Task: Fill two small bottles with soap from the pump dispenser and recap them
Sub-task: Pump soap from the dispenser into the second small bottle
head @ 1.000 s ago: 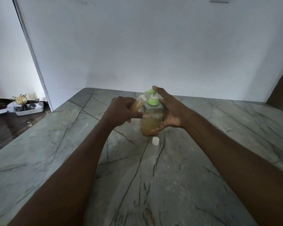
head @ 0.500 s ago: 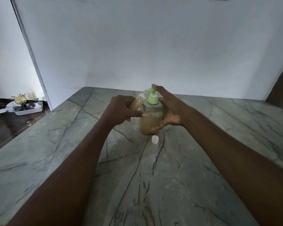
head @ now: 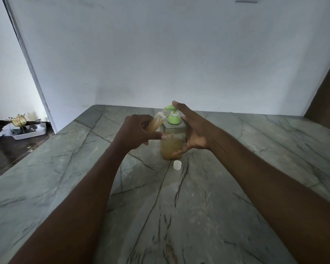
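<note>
Little has been moved since the earlier frames. Only the pump head (head: 169, 107) seems to have been let up slightly, a short length of stem now being seen above its green collar.

The small bottle (head: 156, 121) is held tilted in the left hand (head: 135, 130), the fingers (head: 157, 137) being curled round its lower body, and its open mouth is set just under the spout. It is already filled with amber soap nearly to the neck.

The pump dispenser (head: 172, 147) stands on the counter (head: 255, 149) and is clasped at its side by the right hand (head: 194, 134), with the forefinger laid on the pump head. A white cap (head: 177, 165) lies on the counter just in front of it. No second bottle is seen.

The small bottle is judged light, thin-walled and likely slippery if soap is spilled. It is best held round the middle, lightly, so that nothing is squeezed out. The dispenser is heavier and should be steadied at its body.
</note>
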